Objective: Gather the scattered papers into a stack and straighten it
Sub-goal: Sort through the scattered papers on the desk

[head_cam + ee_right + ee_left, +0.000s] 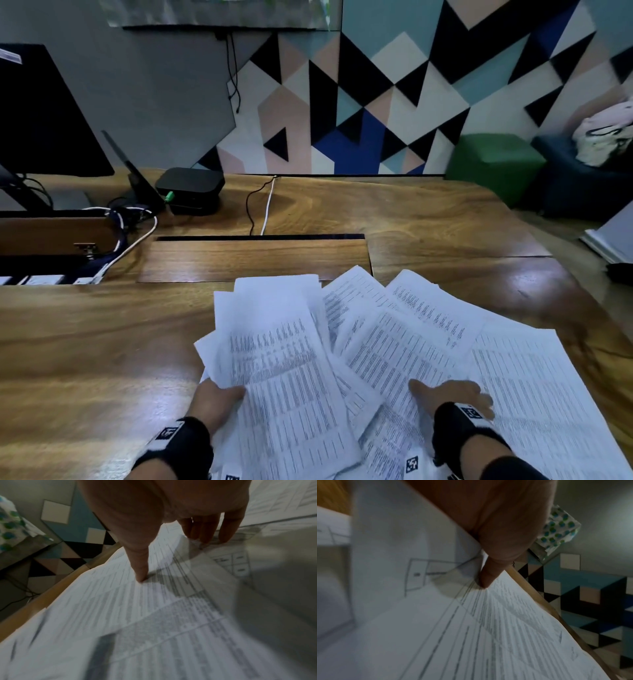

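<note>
White printed papers lie fanned across the near side of the wooden desk (102, 342). My left hand (226, 394) grips the left bunch of papers (281, 359) at its near-left edge, thumb on top. In the left wrist view the thumb (488, 577) presses on the top sheet (496, 628); the fingers underneath are hidden. My right hand (455, 394) lies flat on the spread sheets (428, 335) to the right, thumb splayed. In the right wrist view its thumb (140, 569) and straight fingers (205, 532) touch the overlapping sheets (154, 615). One more sheet (534, 377) lies at far right.
A hinged wooden flap (253, 260) sits in the desk just behind the papers. A black box (190, 188), cables (263, 205) and a dark monitor (44, 113) stand at the back left. A green stool (493, 161) is beyond the desk's right end.
</note>
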